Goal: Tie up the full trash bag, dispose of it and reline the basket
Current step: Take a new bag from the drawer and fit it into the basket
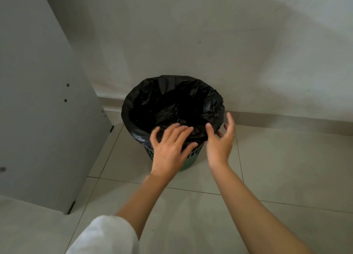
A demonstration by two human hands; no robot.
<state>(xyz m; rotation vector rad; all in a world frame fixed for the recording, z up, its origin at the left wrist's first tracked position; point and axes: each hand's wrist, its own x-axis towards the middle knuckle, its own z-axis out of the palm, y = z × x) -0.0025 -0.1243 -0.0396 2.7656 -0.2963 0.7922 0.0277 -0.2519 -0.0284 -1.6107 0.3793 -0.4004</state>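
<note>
**Left hand [172, 148], right hand [219, 139] poised at rim**

Both hands, open-fingered and gripping nothing, hovered at the near rim of the bag [172, 100] lining the basket [189, 162] on the floor [286, 167]. A one-sided tug risked tipping the basket or tearing the film.
</note>
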